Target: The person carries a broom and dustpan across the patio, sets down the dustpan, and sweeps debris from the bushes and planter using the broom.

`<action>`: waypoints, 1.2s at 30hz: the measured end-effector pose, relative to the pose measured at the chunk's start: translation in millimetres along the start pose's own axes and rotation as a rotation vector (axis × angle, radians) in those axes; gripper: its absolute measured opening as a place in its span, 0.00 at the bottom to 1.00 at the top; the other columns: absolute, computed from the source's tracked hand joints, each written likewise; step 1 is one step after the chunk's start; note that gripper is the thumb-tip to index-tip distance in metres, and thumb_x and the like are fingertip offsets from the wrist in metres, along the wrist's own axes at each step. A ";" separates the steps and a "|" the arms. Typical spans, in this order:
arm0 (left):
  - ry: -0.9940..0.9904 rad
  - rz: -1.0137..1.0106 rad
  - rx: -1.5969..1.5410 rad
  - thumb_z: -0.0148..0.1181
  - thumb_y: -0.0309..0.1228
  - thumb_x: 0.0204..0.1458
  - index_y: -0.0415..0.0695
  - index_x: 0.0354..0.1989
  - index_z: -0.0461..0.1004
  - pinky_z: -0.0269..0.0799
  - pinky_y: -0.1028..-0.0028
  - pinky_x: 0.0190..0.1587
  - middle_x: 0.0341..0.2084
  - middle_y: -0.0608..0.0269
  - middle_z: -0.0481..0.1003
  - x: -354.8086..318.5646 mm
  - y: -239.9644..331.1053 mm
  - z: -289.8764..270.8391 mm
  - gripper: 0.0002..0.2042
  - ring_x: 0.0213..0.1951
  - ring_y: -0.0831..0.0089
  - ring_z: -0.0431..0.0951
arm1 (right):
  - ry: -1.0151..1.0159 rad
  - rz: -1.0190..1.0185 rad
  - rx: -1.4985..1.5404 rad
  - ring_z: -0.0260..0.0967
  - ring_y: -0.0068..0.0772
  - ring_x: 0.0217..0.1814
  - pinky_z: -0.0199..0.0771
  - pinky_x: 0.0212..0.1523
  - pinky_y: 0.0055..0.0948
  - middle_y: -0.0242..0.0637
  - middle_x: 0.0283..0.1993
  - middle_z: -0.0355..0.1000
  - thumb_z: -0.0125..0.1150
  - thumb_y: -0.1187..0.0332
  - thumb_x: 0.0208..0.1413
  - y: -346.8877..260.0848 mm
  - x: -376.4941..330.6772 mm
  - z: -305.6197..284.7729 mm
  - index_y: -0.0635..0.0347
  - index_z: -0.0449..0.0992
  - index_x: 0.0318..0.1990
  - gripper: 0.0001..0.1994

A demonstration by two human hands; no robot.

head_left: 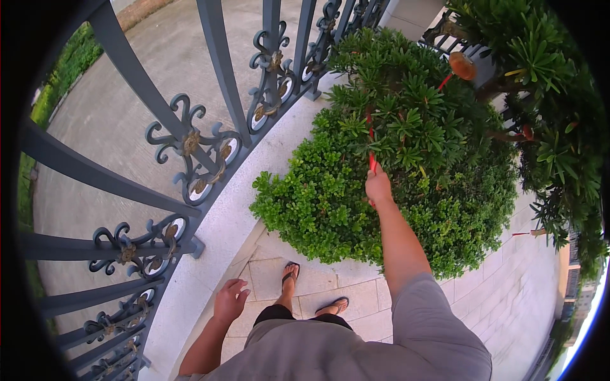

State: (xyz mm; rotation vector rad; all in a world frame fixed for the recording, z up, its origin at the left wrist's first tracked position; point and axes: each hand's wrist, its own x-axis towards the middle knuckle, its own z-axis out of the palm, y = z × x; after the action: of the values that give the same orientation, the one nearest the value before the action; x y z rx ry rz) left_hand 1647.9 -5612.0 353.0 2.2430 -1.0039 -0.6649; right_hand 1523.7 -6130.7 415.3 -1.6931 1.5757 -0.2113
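My right hand reaches forward over the bushes, its fingers wrapped round the red handle of a slim tool. The tool's far part runs away from me into the leaves, which hide its end, so I cannot tell its exact kind. Under it lies a dense planting: a low bright green shrub in front and a darker shrub with longer leaves behind. My left hand hangs low beside the white ledge, its fingers loosely bent and apart, holding nothing.
A grey metal fence with scrolled ornaments stands along the left on a white stone ledge. At the right leans a tree with leafy branches. An orange-brown rounded thing sits among the leaves. My sandalled feet stand on pale paving.
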 end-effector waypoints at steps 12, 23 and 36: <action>-0.123 0.185 -0.037 0.67 0.34 0.54 0.46 0.45 0.81 0.79 0.60 0.44 0.44 0.56 0.80 30.3 36.8 11.3 0.12 0.42 0.51 0.81 | 0.127 -0.126 0.026 0.66 0.29 0.18 0.69 0.17 0.33 0.36 0.27 0.71 0.49 0.60 0.71 73.9 -86.6 -39.3 0.46 0.62 0.73 0.24; -0.099 -0.159 -0.025 0.67 0.33 0.53 0.45 0.45 0.82 0.79 0.63 0.40 0.45 0.54 0.80 -19.5 -2.6 -2.4 0.12 0.35 0.57 0.83 | 0.147 -0.260 -0.050 0.75 0.58 0.57 0.74 0.57 0.42 0.61 0.57 0.74 0.51 0.61 0.69 115.9 -133.9 -8.2 0.59 0.62 0.72 0.26; -0.048 -0.153 -0.068 0.66 0.34 0.56 0.43 0.44 0.82 0.79 0.63 0.38 0.44 0.53 0.81 -25.8 17.7 5.6 0.11 0.35 0.56 0.83 | 0.046 0.004 0.096 0.69 0.47 0.17 0.65 0.14 0.43 0.52 0.34 0.76 0.46 0.60 0.70 -19.6 84.3 10.3 0.60 0.71 0.56 0.16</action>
State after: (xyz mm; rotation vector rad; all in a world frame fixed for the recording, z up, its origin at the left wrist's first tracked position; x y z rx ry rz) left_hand 1620.4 -5603.2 366.4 2.2693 -0.8253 -0.8104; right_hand 1562.9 -6203.8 388.5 -1.6211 1.5777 -0.3208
